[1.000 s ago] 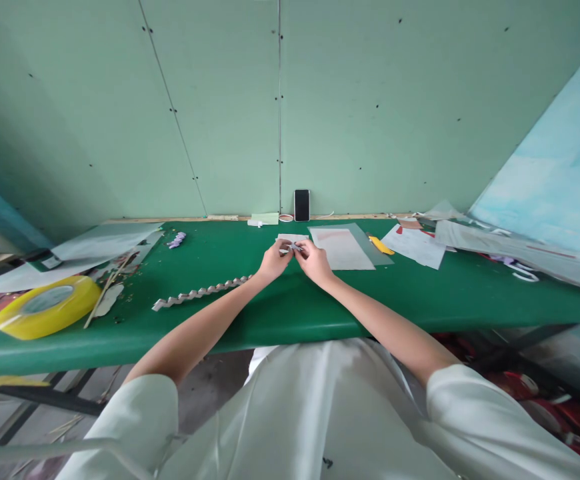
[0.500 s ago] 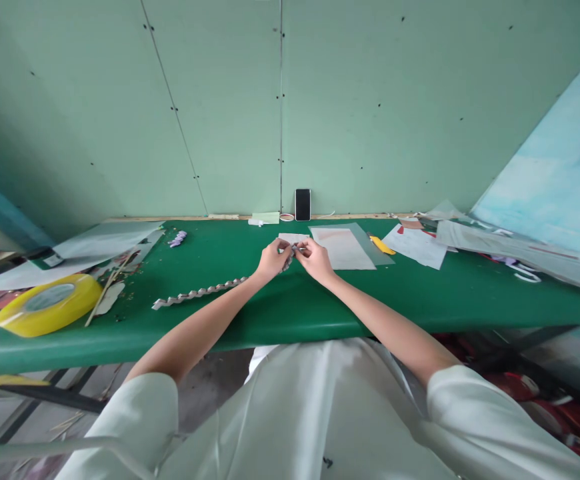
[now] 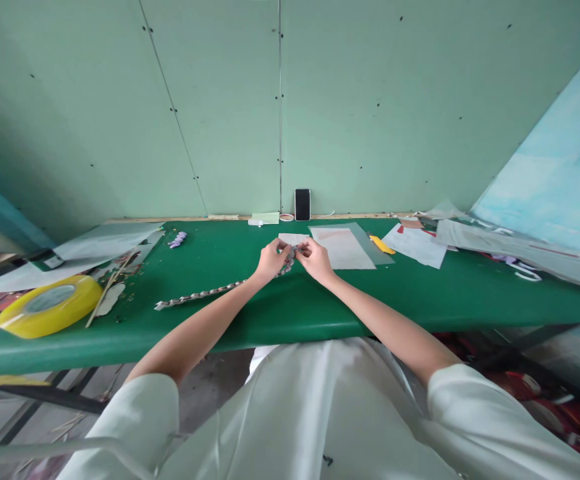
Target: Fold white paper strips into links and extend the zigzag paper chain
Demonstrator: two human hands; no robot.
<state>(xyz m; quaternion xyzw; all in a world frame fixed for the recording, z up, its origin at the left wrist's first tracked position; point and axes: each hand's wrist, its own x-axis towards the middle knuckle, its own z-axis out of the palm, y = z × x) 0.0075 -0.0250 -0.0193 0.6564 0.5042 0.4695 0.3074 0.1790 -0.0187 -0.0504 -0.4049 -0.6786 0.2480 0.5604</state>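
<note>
A long grey zigzag-folded paper chain (image 3: 205,293) runs leftward across the green table (image 3: 320,303), passing behind my left forearm. My left hand (image 3: 271,259) pinches the chain near its right end. Close beside it, my right hand (image 3: 315,259) grips the same end between thumb and fingers, and the fingertips of both hands nearly meet. The fingers cover the exact spot being held. Just behind the hands lies a small piece of white paper (image 3: 293,238).
A white sheet (image 3: 345,248), a yellow cutter (image 3: 382,245) and loose papers (image 3: 417,245) lie to the right. At left are a yellow tape roll (image 3: 50,307), thin sticks (image 3: 107,290) and a purple piece (image 3: 177,239). A phone (image 3: 303,205) leans on the wall.
The chain has turned over on itself, so its zigzag edge looks thinner, and more of it shows beside my left fingers. Both hands stay nearly in place.
</note>
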